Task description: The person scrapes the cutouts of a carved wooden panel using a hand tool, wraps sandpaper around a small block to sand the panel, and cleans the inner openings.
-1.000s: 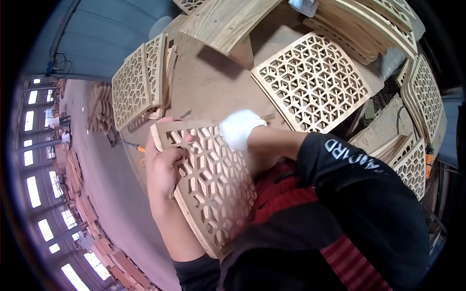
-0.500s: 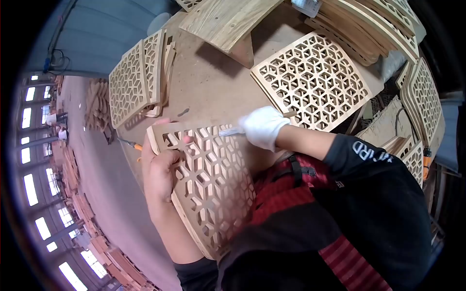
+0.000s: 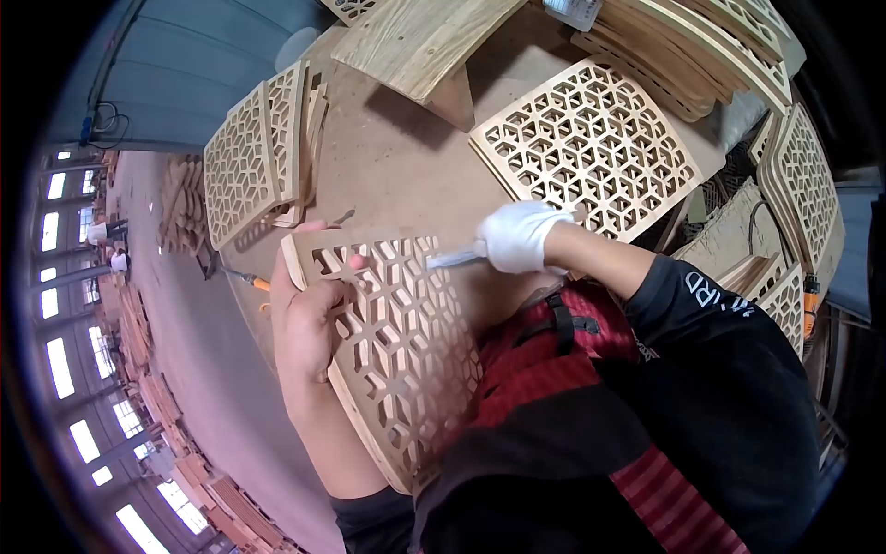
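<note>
My bare left hand [image 3: 309,319] grips the upper left edge of a lattice-cut wooden panel [image 3: 355,388]. Its thumb lies on the face, and a fingertip shows through one of the openings. The panel leans at a slant against my apron, which hides part of its lower right side. My right hand [image 3: 522,238], in a white glove, is closed around a slim, flat, file-like tool [image 3: 452,258]. The tool's pale blade points left, its tip at the panel's upper right openings. Blur keeps me from telling whether it touches the wood.
Another lattice panel [image 3: 591,148] lies stacked on the table [image 3: 369,175] beyond my right hand. More cut panels [image 3: 254,152] stand at the left. A plywood board [image 3: 425,42] is raised at the back. An orange-handled tool [image 3: 258,283] lies at the table's left edge.
My right hand has shifted slightly right and down with the file-like tool, whose tip has moved a little right along the panel. My left hand keeps its hold.
</note>
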Demonstrator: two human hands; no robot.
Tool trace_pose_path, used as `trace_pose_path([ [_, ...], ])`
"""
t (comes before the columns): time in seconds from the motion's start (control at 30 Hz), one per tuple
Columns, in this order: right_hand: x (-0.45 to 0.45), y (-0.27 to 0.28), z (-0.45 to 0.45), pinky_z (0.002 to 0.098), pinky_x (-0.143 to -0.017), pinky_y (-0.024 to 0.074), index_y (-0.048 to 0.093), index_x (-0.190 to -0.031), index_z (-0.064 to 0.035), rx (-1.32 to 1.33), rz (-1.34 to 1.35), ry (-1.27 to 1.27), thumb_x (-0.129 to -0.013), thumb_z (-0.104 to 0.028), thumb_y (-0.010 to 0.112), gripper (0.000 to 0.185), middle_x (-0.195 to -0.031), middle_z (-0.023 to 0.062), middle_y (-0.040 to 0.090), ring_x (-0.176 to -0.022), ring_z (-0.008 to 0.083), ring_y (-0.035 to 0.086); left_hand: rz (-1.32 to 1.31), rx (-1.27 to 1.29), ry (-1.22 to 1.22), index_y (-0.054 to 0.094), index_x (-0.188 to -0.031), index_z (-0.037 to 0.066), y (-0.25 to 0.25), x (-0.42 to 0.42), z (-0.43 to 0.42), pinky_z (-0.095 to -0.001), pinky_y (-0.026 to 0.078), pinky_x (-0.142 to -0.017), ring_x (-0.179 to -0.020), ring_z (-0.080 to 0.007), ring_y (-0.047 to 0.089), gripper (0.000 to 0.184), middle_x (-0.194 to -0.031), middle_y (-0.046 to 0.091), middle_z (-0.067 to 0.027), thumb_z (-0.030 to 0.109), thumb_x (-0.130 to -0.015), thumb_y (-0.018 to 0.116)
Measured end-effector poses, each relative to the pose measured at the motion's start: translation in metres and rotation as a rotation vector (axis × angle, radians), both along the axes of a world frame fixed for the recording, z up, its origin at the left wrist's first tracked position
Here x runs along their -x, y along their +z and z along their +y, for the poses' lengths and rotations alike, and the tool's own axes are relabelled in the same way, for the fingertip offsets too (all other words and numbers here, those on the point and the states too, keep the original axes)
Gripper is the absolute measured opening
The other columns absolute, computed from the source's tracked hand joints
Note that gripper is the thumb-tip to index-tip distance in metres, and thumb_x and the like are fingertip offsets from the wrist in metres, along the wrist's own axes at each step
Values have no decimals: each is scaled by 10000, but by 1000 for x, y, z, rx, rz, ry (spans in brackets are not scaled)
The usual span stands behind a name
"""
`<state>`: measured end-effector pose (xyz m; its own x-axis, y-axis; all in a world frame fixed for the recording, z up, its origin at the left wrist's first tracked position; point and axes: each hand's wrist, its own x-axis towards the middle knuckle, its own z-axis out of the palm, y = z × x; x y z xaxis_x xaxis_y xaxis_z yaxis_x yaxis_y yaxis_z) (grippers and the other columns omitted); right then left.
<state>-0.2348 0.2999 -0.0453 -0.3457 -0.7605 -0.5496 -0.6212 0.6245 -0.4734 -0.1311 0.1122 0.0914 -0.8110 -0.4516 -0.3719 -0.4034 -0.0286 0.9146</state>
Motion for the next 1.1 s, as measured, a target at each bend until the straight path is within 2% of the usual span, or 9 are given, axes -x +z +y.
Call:
trace_pose_path([
  [0.13, 11, 0, 8, 445, -804, 515, 714, -957, -71, 71, -10, -219, -911, -228, 478, 288, -897, 196, 696, -866, 362, 675, 13, -2, -9, 472, -1285, -4, -1, -1, -2, -248, 479, -651, -848, -193, 632, 631, -996, 627, -164, -94, -665, 395],
  [0.3, 1, -15, -11, 409, -802, 539, 730, -942, -26, 34, 54, -94, -849, -144, 523, 256, -941, 208, 707, -891, 351, 694, -9, -3, -78, 457, -1298, -5, 1, 0, -1, -255, 490, -663, -866, -201, 640, 638, -1006, 624, -167, -100, -670, 394],
  [0.4, -6, -32, -26, 427, -685, 553, 706, -919, -60, 145, 173, -20, -855, -165, 541, 206, -862, 172, 710, -785, 341, 702, 52, -58, -24, 453, -1301, -6, -2, -1, 3, -253, 491, -666, -879, -205, 642, 641, -1006, 621, -168, -105, -671, 393],
  [0.57, -21, -41, -62, 413, -731, 547, 683, -961, -55, 283, -1, -226, -889, -167, 533, 201, -860, 179, 705, -792, 337, 698, 29, -26, 0, 455, -1299, -4, 0, 1, 7, -248, 488, -667, -889, -202, 641, 642, -999, 621, -166, -105, -668, 396],
  [0.67, -21, -49, -62, 419, -824, 548, 697, -1036, -8, 244, -60, -281, -873, -210, 555, 296, -989, 213, 703, -929, 353, 692, -7, 4, -4, 455, -1297, -7, 1, -1, 5, -241, 478, -660, -875, -196, 635, 634, -986, 626, -164, -92, -671, 403],
  [0.83, -11, -33, -40, 403, -790, 557, 727, -1001, -64, 40, 68, -105, -804, -94, 620, 227, -981, 137, 725, -926, 311, 703, -18, -32, -25, 458, -1298, 2, 1, 2, 8, -235, 453, -633, -818, -172, 606, 634, -964, 640, -158, -80, -670, 427],
  [0.93, 0, -10, -51, 412, -678, 550, 667, -1035, -55, 83, 176, 62, -922, -198, 518, 235, -806, 157, 705, -768, 319, 702, -21, -16, -38, 461, -1293, -2, 0, 8, 8, -242, 458, -630, -850, -178, 618, 634, -980, 628, -153, -97, -667, 424],
  [0.97, -7, -28, -54, 419, -664, 551, 651, -1010, -55, 222, 187, -96, -843, -177, 605, 212, -791, 153, 698, -746, 337, 699, -10, -26, -41, 463, -1289, -5, -1, 9, 5, -244, 460, -630, -862, -181, 622, 631, -987, 624, -151, -102, -667, 423],
  [1.1, -26, -61, -50, 426, -668, 544, 651, -970, -64, 308, 45, -336, -888, -236, 563, 210, -810, 175, 691, -762, 333, 698, -14, -33, -26, 473, -1270, -18, -1, 11, 3, -256, 482, -665, -908, -203, 635, 618, -1003, 614, -146, -111, -661, 420],
])
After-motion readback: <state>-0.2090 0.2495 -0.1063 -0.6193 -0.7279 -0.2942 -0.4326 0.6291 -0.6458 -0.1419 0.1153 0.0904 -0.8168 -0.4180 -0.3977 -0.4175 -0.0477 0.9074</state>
